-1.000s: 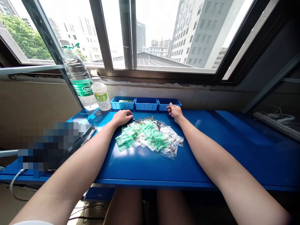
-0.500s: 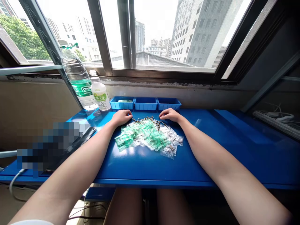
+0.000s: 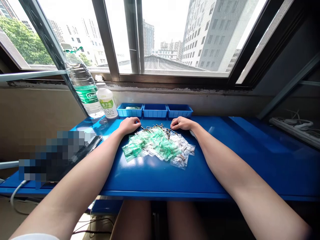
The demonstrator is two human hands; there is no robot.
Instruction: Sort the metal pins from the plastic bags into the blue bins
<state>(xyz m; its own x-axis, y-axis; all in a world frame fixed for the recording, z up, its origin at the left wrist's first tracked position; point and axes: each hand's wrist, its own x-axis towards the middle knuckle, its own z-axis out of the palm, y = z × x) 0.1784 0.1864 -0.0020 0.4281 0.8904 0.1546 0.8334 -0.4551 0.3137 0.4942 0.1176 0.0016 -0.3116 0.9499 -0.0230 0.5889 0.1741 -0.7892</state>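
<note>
A heap of small green plastic bags (image 3: 162,143) and clear plastic bags (image 3: 181,160) lies on the blue table (image 3: 160,180). Small dark and brassy metal pieces (image 3: 160,126) are scattered along the heap's far edge. My left hand (image 3: 130,125) rests at the heap's far left, its fingers curled together by the metal pieces; whatever they may hold is too small to name. At the far right of the heap is my right hand (image 3: 182,123), thumb and fingers pinched beside the metal pieces. Anything between those fingertips cannot be made out.
Behind the hands stand three blue bins (image 3: 155,111), the left one with small bags inside. A large water bottle (image 3: 86,90) and a white bottle (image 3: 107,101) stand at the back left. A dark, partly blurred object (image 3: 62,156) lies at left.
My right hand's fingers have closed from a looser curl into a pinch near the metal pieces. My left hand looks almost unmoved.
</note>
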